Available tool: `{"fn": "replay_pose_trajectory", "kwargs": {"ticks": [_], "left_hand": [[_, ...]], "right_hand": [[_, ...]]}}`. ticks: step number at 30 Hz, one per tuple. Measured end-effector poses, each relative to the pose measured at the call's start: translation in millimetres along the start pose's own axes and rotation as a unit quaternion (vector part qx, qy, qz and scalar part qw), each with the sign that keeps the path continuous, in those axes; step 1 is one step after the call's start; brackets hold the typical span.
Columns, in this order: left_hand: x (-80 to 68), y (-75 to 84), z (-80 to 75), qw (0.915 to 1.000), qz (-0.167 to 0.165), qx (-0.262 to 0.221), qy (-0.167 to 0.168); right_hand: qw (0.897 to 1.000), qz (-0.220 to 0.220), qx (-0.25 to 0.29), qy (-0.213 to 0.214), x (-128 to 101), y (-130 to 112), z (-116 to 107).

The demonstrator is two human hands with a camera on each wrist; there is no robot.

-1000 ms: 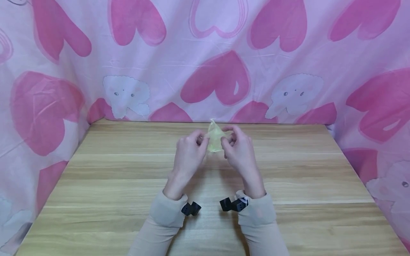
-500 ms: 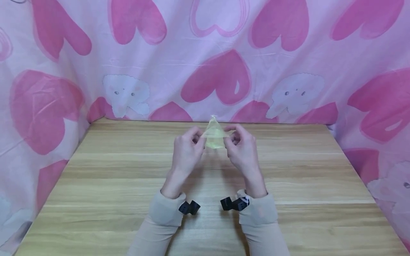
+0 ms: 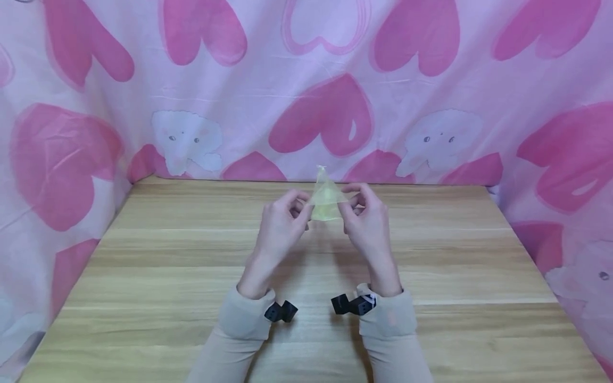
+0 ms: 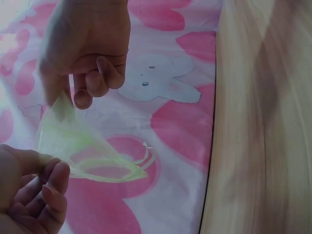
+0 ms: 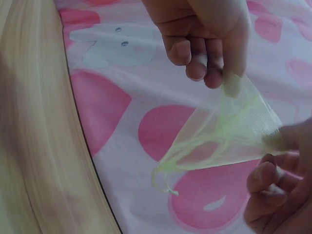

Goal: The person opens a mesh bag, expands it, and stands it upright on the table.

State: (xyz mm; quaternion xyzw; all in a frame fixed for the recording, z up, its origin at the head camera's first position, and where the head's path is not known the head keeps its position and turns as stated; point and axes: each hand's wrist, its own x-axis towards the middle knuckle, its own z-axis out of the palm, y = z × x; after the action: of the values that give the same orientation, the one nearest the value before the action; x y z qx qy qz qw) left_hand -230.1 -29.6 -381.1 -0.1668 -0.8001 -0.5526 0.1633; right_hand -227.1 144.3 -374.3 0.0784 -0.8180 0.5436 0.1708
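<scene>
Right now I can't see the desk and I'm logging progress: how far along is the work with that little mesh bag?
Done: the mesh bag is off the table, held up in the air. In hand: the left hand and right hand each pinch one side of its mouth, stretching it apart. Left: nothing shows inside the bag, and its drawstring hangs loose, undrawn.

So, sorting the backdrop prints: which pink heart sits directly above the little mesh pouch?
The solid dark pink heart at centre, directly above the pale yellow-green mesh pouch; the one higher up is only an outline.
</scene>
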Motion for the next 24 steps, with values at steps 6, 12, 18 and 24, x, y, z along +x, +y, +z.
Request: {"fn": "replay_pose_trajectory", "kwargs": {"ticks": [6, 12, 18, 24], "left_hand": [[-0.1, -2.1, 2.3, 0.9996, 0.021, -0.004, 0.017], [0.4, -2.3, 0.8, 0.9990, 0.018, 0.030, 0.025], [1.3, -3.2, -2.6, 0.9970, 0.009, 0.061, 0.046], [2.0, -6.7, -3.4, 0.9975, 0.017, 0.056, 0.040]], "right_hand": [[0.990, 0.073, 0.058, -0.108, -0.4, -3.6, -0.6], [0.982, 0.115, 0.080, -0.127, 1.7, -1.0, -3.2], [0.982, 0.121, 0.069, -0.130, 3.3, -0.7, -3.5], [0.985, 0.110, 0.054, -0.119, 2.0, -2.0, -1.7]]}}
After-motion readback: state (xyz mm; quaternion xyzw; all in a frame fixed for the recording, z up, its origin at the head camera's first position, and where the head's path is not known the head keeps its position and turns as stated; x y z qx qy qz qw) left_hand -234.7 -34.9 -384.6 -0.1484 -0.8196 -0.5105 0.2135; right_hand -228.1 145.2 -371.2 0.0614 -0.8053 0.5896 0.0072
